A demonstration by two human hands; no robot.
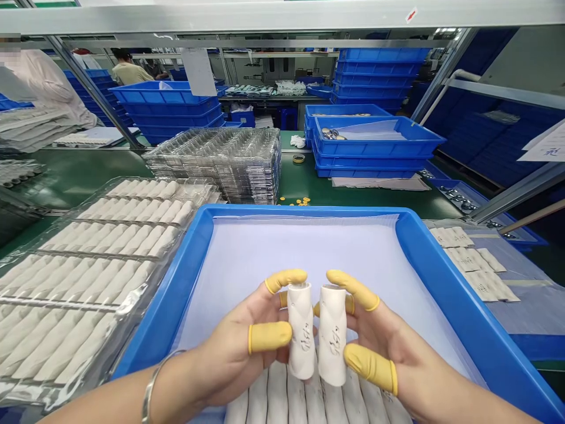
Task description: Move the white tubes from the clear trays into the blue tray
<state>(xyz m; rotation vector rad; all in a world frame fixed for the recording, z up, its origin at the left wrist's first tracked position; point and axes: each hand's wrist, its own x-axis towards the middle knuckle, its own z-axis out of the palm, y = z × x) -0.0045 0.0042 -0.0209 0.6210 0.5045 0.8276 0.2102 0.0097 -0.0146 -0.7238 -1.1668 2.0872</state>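
My left hand (247, 344) pinches a white wrapped cylinder (301, 330) upright between thumb and fingers capped with yellow finger cots. My right hand (379, 347) holds a second white wrapped cylinder (332, 335) the same way, right beside the first. Both cylinders carry handwritten marks and hover over a row of similar white rolls (304, 397) lying at the near end of a blue tray (445, 294) lined with white sheet. A thin bracelet circles my left wrist.
A clear plastic tray (95, 253) full of white rolls sits left. Stacked clear blister trays (229, 159) stand behind the blue tray. Blue bins (375, 147) are stacked at back right, small white pieces (472, 259) lie right, and people work at back left.
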